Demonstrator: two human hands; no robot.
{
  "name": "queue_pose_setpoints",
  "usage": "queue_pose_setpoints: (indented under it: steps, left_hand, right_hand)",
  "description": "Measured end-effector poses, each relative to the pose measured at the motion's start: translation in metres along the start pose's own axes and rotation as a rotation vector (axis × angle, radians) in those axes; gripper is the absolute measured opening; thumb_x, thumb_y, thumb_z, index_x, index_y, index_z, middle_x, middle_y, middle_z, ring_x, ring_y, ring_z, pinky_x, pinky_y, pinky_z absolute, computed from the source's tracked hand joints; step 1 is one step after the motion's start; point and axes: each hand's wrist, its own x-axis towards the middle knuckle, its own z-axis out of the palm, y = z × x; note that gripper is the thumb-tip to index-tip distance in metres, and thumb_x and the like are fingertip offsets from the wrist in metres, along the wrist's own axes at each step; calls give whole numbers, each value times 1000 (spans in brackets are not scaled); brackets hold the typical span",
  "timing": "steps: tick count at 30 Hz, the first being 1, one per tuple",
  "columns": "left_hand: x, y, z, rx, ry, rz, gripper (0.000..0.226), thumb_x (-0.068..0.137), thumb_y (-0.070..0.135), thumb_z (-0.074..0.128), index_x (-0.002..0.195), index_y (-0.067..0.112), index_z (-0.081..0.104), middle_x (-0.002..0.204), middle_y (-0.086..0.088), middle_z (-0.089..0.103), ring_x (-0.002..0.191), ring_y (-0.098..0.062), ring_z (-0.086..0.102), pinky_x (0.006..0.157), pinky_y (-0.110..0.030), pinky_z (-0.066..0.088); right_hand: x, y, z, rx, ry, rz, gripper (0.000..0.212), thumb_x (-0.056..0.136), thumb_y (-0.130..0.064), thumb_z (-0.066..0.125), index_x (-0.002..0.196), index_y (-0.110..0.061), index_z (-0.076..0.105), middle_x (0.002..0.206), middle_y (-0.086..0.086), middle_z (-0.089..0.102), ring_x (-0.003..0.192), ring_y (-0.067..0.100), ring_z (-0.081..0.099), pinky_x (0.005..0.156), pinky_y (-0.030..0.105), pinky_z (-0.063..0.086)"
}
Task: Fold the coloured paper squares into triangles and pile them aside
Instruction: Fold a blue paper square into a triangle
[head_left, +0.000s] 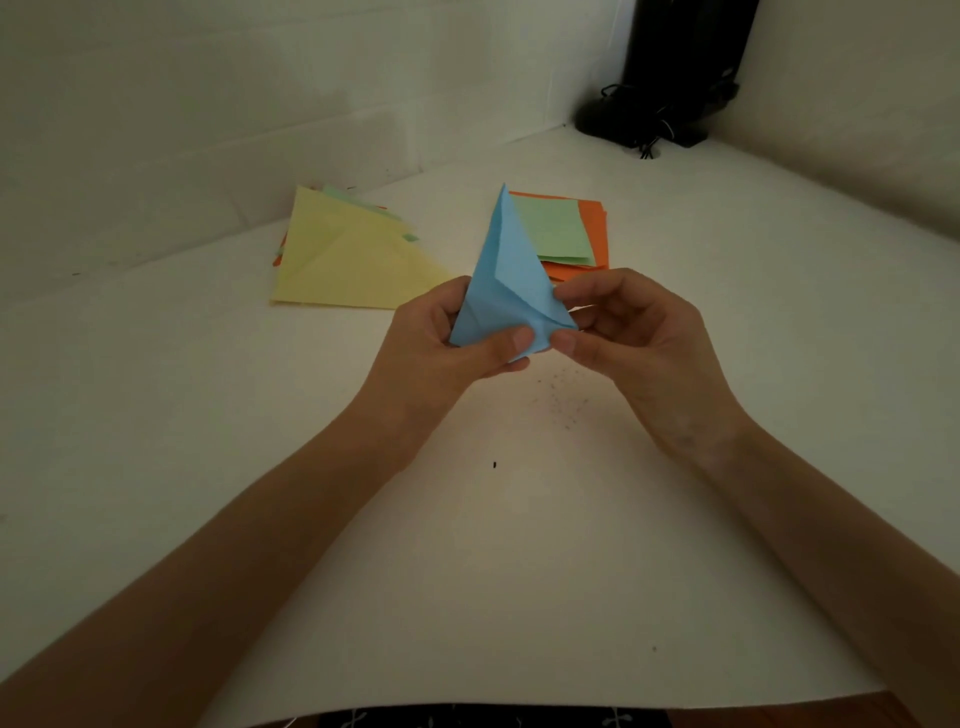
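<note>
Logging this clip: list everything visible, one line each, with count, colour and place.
blue paper: one, blue, partly folded, held above the table in both hands
triangle pile: count unclear, yellow on top, green and orange edges beneath, far left
square stack: count unclear, green sheet on orange ones, behind the blue paper
black device: one, black, with cables, far right corner
table: one, white, dark specks near centre
left hand: pinches the paper's lower left
right hand: pinches its lower right corner
</note>
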Motion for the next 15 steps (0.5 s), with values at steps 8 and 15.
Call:
queue_pose_setpoints:
  steps: [8,15]
  left_hand:
    - [0,-1,2,106,34,-48,32,73,24,70,104,23,61,96,1,70,85,-15,69,66,-19,55]
    - [2,-1,-2,73,91,-8,21,76,10,70,95,19,66,86,7,73,82,-11,69,71,-21,55]
  right_hand:
    - [-1,3,0,-250,-19,-51,29,80,4,68,94,-21,64,88,-13,66,81,17,62,76,34,55]
    - [1,-1,0,-61,-9,59,14,82,-3,67,91,-10,59,85,0,64,67,8,59,60,20,48]
